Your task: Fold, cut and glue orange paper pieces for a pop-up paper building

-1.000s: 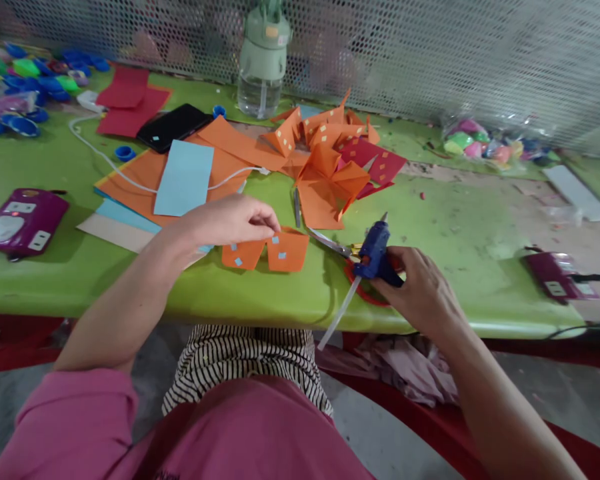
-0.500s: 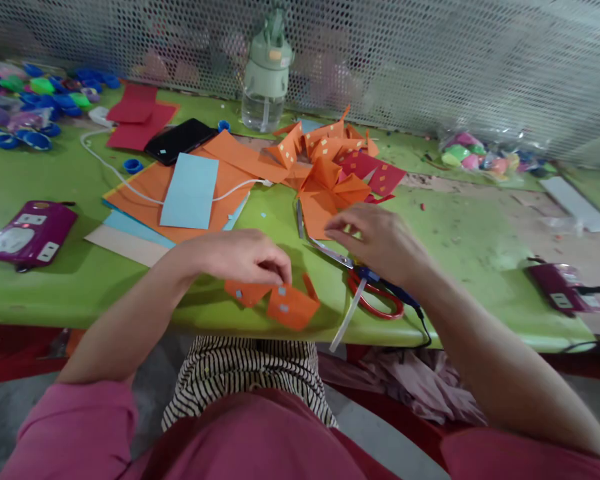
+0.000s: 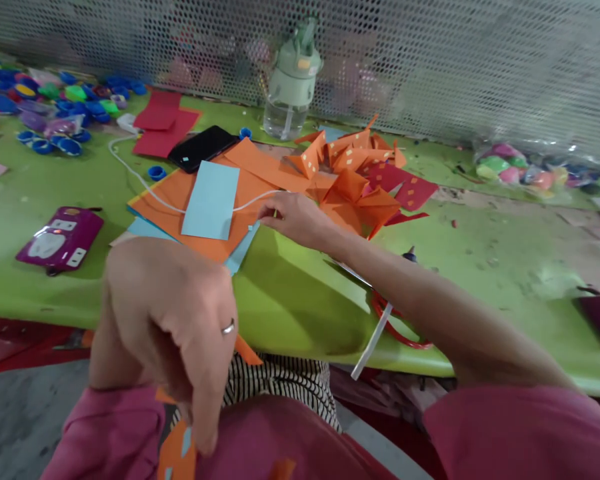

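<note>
Left hand (image 3: 173, 320): raised close to camera, off the table edge, over the lap; fingers curled downward, tips pinching an orange paper piece (image 3: 177, 453) w/ small pale-blue squares stuck on; piece mostly hidden behind the hand, one corner showing by the ring finger, rest at bottom of frame. Silver ring on one finger. Right hand (image 3: 293, 217): stretched across the green table (image 3: 480, 247), fingertips drawn together at the edge of the flat orange sheets (image 3: 175, 200), just beside the white cable (image 3: 145, 183); whether anything is pinched between them, cannot tell. Light-blue paper rectangle (image 3: 211, 200) lying on top of the orange sheets, left of right hand. Pile of folded orange paper shapes (image 3: 360, 180) w/ small squares, behind right hand, mixed w/ red paper pieces (image 3: 405, 187). Red-handled scissors (image 3: 397, 327) and white glue stick (image 3: 373, 340) partly under the right forearm, near front table edge; dark-blue glue gun tip (image 3: 411, 254) showing just above the forearm. Black phone (image 3: 203, 147) and red sheets (image 3: 163, 120) further back left. Purple power strip (image 3: 60, 238) at left, near edge. Pale-green water bottle (image 3: 291, 83) at rear against perforated mesh screen (image 3: 430, 60). Blue and green plastic caps (image 3: 65, 110) heaped far left; bag of coloured bits (image 3: 520, 167) far right. Pink sleeves, striped cloth in lap.
</note>
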Tool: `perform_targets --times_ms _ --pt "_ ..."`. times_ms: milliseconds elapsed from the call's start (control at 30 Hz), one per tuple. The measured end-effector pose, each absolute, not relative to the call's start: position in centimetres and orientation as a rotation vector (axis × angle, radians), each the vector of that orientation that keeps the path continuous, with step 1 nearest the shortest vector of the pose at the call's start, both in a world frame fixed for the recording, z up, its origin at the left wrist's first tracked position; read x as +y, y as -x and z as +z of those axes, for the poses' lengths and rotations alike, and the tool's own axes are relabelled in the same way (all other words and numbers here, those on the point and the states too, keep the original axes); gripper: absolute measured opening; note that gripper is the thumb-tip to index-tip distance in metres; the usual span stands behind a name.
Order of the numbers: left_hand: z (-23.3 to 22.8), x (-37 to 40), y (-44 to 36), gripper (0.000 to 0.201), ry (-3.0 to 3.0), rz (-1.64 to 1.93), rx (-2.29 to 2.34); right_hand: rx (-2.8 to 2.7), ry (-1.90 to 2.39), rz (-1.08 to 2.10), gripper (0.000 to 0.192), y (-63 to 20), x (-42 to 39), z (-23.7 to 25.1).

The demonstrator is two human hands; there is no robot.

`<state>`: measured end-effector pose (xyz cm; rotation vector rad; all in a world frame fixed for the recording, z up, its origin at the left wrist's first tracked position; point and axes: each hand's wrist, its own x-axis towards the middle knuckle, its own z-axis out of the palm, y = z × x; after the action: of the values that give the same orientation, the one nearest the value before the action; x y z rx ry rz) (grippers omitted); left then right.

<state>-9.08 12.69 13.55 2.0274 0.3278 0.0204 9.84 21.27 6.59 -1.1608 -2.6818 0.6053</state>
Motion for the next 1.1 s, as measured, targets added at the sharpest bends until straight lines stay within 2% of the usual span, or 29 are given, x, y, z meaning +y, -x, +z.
perform_targets --times_ms 33,133,533,667,867,1100 --pt "13.5 12.6 8.7 0.015 -1.926 -0.052 0.204 -2.698 1.134 0.616 0.015 -9.2 21.3 6.4" --pt "13.2 12.4 7.4 0.023 -1.635 -0.14 0.003 -2.781 1.061 0.653 0.015 -8.2 21.5 5.7" --pt "8.9 13.9 2.6 0.01 -1.575 -0.169 0.083 -2.712 1.086 0.746 0.008 -8.5 22.4 4.7" --pt "8.6 13.9 2.7 0.008 -1.596 -0.164 0.15 -2.607 1.138 0.79 0.014 -10.3 22.8 5.3" --pt "8.6 13.9 3.1 0.007 -1.606 0.011 0.342 -2.536 1.216 0.611 0.018 -14.8 20.0 7.4" --pt "7.4 14.5 3.0 0.008 -1.544 0.207 0.614 -2.416 1.193 0.513 0.038 -18.5 17.9 8.3"
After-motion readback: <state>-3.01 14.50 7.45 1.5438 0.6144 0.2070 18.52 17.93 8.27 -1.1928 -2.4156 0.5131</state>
